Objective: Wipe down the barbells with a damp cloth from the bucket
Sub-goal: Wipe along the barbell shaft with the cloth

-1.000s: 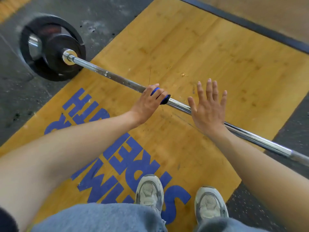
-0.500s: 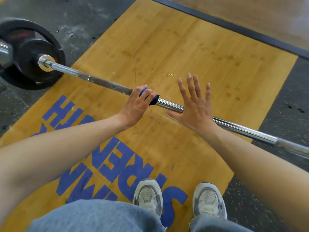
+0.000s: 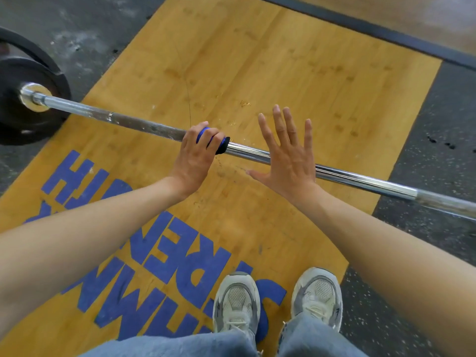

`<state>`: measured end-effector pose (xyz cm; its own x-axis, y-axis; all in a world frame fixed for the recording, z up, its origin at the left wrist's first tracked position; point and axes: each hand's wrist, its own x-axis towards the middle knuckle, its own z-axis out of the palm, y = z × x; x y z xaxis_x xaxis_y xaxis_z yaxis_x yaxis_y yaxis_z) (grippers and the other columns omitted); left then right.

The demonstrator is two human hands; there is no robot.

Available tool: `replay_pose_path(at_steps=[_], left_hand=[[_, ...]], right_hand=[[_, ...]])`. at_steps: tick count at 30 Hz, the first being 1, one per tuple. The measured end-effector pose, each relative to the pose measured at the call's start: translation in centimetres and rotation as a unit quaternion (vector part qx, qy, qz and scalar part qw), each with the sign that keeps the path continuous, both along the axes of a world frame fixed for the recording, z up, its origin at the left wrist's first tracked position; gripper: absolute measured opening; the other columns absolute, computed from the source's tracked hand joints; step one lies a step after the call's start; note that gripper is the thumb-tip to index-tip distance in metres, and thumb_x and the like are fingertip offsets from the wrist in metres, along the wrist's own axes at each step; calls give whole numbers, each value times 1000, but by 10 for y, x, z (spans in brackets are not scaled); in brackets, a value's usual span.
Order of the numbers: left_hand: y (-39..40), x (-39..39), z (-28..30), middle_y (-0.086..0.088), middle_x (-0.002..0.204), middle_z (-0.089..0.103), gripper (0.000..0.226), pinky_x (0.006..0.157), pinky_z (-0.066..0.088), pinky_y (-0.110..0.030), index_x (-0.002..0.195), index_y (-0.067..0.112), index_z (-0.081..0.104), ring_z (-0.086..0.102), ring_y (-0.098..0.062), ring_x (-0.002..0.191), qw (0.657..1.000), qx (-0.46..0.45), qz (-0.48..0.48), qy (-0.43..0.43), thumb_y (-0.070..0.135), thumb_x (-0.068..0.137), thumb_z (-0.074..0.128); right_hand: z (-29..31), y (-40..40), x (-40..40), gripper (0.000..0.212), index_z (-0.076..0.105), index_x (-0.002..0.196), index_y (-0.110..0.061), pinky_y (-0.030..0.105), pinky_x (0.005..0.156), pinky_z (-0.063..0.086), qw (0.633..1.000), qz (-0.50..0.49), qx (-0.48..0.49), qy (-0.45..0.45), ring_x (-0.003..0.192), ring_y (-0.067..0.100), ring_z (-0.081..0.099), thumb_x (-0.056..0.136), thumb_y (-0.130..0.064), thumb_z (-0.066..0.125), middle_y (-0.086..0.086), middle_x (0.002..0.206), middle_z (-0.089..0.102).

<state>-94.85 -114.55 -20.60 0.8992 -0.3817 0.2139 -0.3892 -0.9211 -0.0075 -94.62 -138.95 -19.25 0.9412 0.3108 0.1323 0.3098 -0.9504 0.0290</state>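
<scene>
Grey sneakers [image 3: 235, 302] on yellow wooden platform [image 3: 296, 60], nearest viewer, short of barbell [image 3: 360, 180]

Left hand [image 3: 197, 157] curled over bar, gripping blue cloth [image 3: 215, 143] wrapped around shaft

Right hand [image 3: 288, 155] just right of cloth, fingers straight and spread, holding nothing; palm over bar, contact unclear

Cloth: soft, light, likely damp; best clamped full-fist around shaft

Barbell: steel, rigid, heavy, likely rolls; dull patch left of cloth, shiny right

Black plate [image 3: 31, 99] at bar's far-left end

You slid the cloth [image 3: 211, 143] in your left hand [image 3: 195, 161] along the bar [image 3: 144, 126] toward the plate [image 3: 15, 104], and your right hand [image 3: 287, 161] followed, fingers spread.
</scene>
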Motion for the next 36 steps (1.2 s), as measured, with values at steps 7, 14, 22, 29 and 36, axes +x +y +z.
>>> replay_pose_path(at_steps=[7, 14, 22, 29, 36], left_hand=[[-8, -5, -4, -13, 134, 56, 69, 112, 40, -51, 143, 7, 47, 39, -38, 138, 1000, -1, -3, -23, -18, 81, 31], [-57, -15, -17, -11, 141, 56, 54, 114, 40, -50, 149, 5, 42, 48, -39, 138, 987, 32, -125, -93, -4, 96, 39], [24, -2, -17, -4, 146, 35, 79, 119, 34, -46, 151, 10, 31, 37, -39, 145, 994, 0, 81, -72, -17, 81, 53], [-60, -14, -26, -4, 138, 56, 56, 117, 36, -48, 146, 12, 43, 43, -36, 141, 993, -59, -38, -95, -4, 93, 36], [-29, 10, -17, -5, 139, 46, 62, 118, 34, -48, 142, 10, 52, 39, -36, 141, 993, -87, 40, -72, -11, 84, 42]], right_hand=[[1, 0, -14, 130, -7, 162, -24, 60, 123, 4, 999, -44, 3, -1, 156, 30, -9, 71, -82, 64, 10, 170, -8], [11, 1, -21, 138, -4, 163, -26, 61, 122, 5, 998, -57, 17, 35, 157, 29, -7, 62, -72, 79, 10, 170, -6], [16, 11, -21, 143, -9, 162, -26, 60, 123, 7, 996, -83, 10, 36, 157, 28, -5, 61, -71, 82, 9, 170, -4], [22, 9, -12, 152, -9, 161, -30, 61, 122, 12, 995, -78, 1, 63, 157, 28, -1, 52, -69, 89, 10, 170, -3], [21, 8, 7, 154, -10, 161, -29, 61, 123, 9, 995, -85, -12, 50, 157, 30, -1, 49, -70, 88, 12, 170, -2]])
